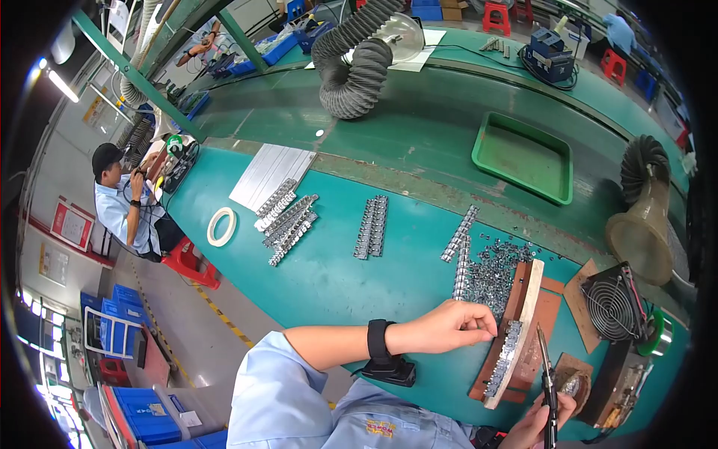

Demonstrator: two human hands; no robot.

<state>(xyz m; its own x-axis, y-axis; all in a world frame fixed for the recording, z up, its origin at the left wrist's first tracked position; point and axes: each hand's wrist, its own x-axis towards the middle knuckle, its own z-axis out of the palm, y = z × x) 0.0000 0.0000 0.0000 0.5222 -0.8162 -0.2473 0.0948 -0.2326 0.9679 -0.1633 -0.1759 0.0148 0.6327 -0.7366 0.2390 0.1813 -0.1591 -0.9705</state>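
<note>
My left hand (456, 326) is closed, thumb and fingertips pinched together beside the wooden strip fixture (527, 299). Whatever is between those fingertips is too small to make out. A row of small metal parts (502, 359) lies along the fixture, which rests on reddish-brown boards. At the lower right, my right hand (532, 425) grips a soldering iron (550, 393), its thin tip pointing up and away, just right of the fixture. Loose small metal parts (490, 273) are heaped beyond my left hand, with strips of joined parts (462, 266) at the heap's left edge.
A small fan (613, 303), a solder wire spool (660, 334) and a tip-cleaning holder (574, 383) stand on the right. Farther off are a green tray (523, 159) and a duct hood (639, 243). More strips (372, 227) and a tape roll (221, 227) lie left. A co-worker (127, 198) sits far left.
</note>
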